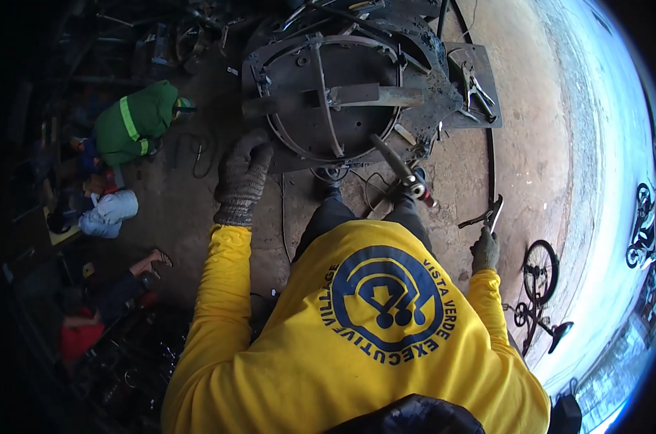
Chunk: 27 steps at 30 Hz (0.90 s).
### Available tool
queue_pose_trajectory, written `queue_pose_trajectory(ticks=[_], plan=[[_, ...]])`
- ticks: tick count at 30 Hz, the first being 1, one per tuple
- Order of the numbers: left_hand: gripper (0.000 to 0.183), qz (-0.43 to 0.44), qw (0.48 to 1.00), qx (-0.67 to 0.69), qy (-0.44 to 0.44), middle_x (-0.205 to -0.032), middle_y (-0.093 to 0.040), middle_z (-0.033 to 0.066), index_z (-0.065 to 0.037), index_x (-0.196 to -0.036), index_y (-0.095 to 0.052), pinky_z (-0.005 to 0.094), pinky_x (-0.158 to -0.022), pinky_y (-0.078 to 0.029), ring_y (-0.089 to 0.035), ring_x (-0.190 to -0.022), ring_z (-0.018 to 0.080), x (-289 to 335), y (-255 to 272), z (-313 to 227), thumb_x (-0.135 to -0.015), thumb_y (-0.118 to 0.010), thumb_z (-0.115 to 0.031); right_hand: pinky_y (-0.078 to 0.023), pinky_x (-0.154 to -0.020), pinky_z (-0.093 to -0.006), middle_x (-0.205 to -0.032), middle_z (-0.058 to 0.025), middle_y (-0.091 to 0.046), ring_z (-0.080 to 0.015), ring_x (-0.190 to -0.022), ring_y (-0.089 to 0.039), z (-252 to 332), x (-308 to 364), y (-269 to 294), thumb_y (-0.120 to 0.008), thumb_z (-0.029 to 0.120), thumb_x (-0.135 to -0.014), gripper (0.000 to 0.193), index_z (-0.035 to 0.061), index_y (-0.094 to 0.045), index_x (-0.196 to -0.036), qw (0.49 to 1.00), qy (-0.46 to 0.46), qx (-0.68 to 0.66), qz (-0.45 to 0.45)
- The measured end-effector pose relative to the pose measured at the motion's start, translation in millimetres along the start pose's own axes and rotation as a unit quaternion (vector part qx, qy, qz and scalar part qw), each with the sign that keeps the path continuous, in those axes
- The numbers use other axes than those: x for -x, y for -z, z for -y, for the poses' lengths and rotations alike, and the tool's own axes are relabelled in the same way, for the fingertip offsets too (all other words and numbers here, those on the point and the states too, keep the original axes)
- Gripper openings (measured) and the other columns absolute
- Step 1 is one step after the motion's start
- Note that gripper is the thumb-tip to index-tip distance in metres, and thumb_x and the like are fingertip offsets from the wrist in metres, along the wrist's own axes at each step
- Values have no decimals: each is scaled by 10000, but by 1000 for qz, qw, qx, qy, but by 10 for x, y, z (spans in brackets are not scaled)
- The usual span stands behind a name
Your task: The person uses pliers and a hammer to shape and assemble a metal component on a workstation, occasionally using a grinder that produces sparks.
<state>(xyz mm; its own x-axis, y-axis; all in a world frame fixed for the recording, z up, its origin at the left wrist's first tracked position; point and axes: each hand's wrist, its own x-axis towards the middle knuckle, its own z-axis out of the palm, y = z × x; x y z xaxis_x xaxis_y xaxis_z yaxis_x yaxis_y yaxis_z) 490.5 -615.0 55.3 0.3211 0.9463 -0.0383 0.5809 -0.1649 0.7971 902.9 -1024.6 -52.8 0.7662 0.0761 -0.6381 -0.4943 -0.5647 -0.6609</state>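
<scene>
My left hand [243,177], in a grey knit glove, is raised beside the near left edge of a dark steel plate [252,69]. Its fingers are curled; what lies inside them, if anything, is hidden. On that plate rests a round metal ring frame [277,130] with a curved bar [320,87] arching over it and a flat bar [378,96] lying across. Out to the right, my gloved right hand [485,253] is closed round the pale handle of a hand tool with a dark curved head [478,218]; its exact kind is unclear.
Locking pliers [475,88] lie on the plate's right part. A long blade-like metal piece [393,158] with a round end stands near my legs. Cables [283,210] run over the floor. A bicycle [537,289] is at right; a person in green [129,123] crouches at left, others nearby.
</scene>
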Motion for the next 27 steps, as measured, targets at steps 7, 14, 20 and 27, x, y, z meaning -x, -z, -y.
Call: queue_pose_trajectory(ticks=[7,14,20,27], plan=[[330,60,998,6,-24,-1071,-690,96,-52,-1159,-651,352,-889,-504,-644,-987,191,-380,162,94,-880,-700,-223,-358,-423,-303,-613,11,-436,-123,-444,-416,-477,1296,-367,-592,336,-949,228,112,-554,-933,996,-79,-37,-30],[391,20,998,32,-47,-1165,-660,97,-59,-1255,-611,338,-949,-475,-611,-1069,183,-681,347,131,-921,-694,-243,-373,-454,-306,-646,-6,-507,-121,-495,-461,-913,1554,-487,-593,343,-958,275,68,-604,-982,998,-18,53,15],[461,10,995,-43,-87,-1252,-643,125,-75,-1306,-581,364,-1014,-444,-593,-1182,238,-1078,402,29,-933,-662,-332,-395,-523,-315,-691,-30,-556,-135,-578,-499,-931,1737,-591,-603,310,-955,293,31,-634,-1039,978,68,177,88],[537,85,990,-71,-83,-1327,-596,158,-33,-1358,-517,378,-1036,-435,-580,-1207,260,-1548,281,121,-900,-700,-246,-450,-652,-319,-793,-52,-599,-153,-717,-546,-374,2505,-851,-633,180,-934,196,23,-625,-1050,944,270,135,134]])
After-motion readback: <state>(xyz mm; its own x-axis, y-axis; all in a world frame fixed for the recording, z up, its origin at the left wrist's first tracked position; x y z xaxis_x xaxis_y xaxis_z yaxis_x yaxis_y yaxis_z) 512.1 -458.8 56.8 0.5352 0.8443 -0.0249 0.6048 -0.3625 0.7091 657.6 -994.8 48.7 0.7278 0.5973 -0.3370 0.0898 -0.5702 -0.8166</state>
